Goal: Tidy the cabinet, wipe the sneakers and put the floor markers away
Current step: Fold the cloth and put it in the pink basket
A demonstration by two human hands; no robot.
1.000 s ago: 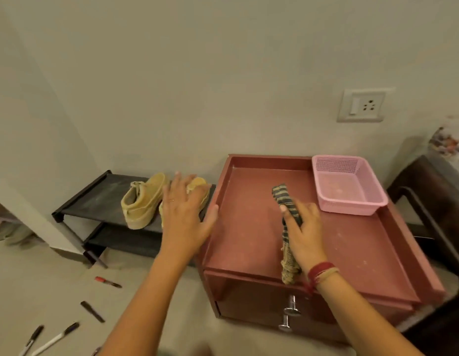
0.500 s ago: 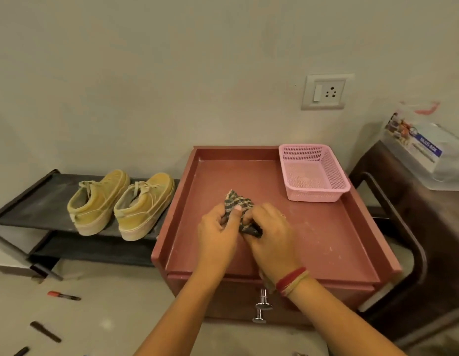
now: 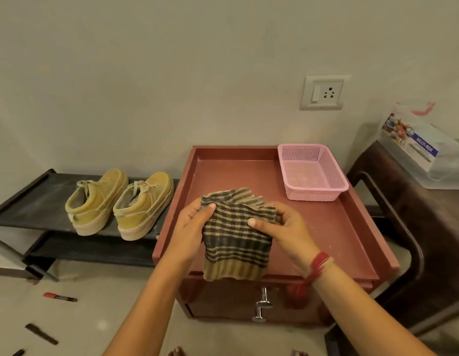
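Right, from the head camera I see both hands above the near part of the reddish-brown wooden cabinet [image 3: 318, 227]. The left hand [image 3: 191, 227] and right hand [image 3: 283, 228] each pinch the top of a brown-and-black checked cloth [image 3: 236, 246], thumbs on its front. A pink plastic mesh basket [image 3: 314, 194] sits in the far right corner. To the left, two mustard suede sneakers [image 3: 143, 205] stand on a black shoe rack [image 3: 35, 201]. Marker pens [image 3: 60, 297] lie on the floor, near left.

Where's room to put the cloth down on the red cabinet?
The cabinet top is bare left of the pink basket and in front of it, beside the right hand. The basket fills the back right corner. The black shelf is free left of the sneakers.
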